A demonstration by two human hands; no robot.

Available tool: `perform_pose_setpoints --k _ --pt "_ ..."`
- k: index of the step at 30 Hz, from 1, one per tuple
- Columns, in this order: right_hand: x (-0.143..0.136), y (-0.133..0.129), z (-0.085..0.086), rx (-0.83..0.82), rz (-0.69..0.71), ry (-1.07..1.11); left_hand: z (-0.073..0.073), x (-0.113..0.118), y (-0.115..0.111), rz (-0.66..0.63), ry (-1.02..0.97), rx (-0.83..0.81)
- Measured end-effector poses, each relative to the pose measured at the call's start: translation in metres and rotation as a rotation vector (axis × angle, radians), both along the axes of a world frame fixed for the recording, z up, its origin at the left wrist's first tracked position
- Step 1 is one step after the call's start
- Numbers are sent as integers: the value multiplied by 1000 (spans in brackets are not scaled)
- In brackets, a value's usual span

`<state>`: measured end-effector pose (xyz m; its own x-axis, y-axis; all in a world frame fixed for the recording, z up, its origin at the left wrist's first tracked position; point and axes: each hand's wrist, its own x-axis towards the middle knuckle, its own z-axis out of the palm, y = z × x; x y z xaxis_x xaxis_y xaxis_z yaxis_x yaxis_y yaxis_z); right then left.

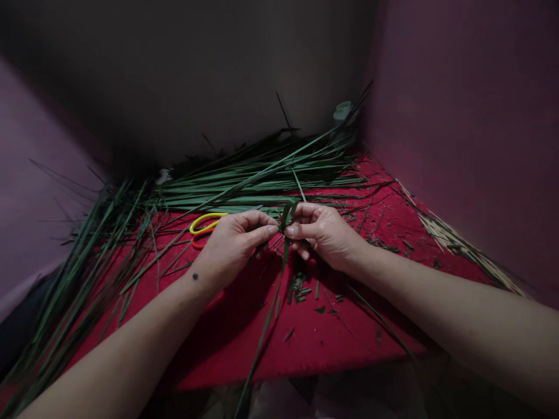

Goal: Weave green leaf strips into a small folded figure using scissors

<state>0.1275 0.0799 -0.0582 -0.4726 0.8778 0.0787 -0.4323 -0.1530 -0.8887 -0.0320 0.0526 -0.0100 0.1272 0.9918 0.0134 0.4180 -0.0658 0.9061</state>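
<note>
Near the middle of the head view, my left hand [245,235] and my right hand [318,230] pinch a folded green leaf strip [287,214] between thumbs and fingers, their tips almost touching. A loop of the strip stands above the fingertips, and a long tail hangs down toward the table's front edge. Just behind my left hand lie scissors with a yellow and red handle [203,224], partly hidden by that hand. Beneath both hands is a red cloth [279,361] covering the table.
Long green leaves [248,174] are piled across the back, and more [82,279] hang over the left side. Cut bits [301,288] lie below the hands. Pale thin sticks [463,244] line the right edge. A whitish container [343,110] stands at the back right.
</note>
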Motion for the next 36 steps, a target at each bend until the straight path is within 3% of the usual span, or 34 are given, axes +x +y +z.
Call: perform_pose_setpoints --k 23,32,36 --pt "-1 2 -1 7 -99 -20 -2 -2 3 31 -3 -104" --pt "-2 -4 2 -10 -117 -122 -11 2 0 -71 -39 35" --pt "-5 -7 3 16 -100 -174 -10 12 -7 0 38 134"
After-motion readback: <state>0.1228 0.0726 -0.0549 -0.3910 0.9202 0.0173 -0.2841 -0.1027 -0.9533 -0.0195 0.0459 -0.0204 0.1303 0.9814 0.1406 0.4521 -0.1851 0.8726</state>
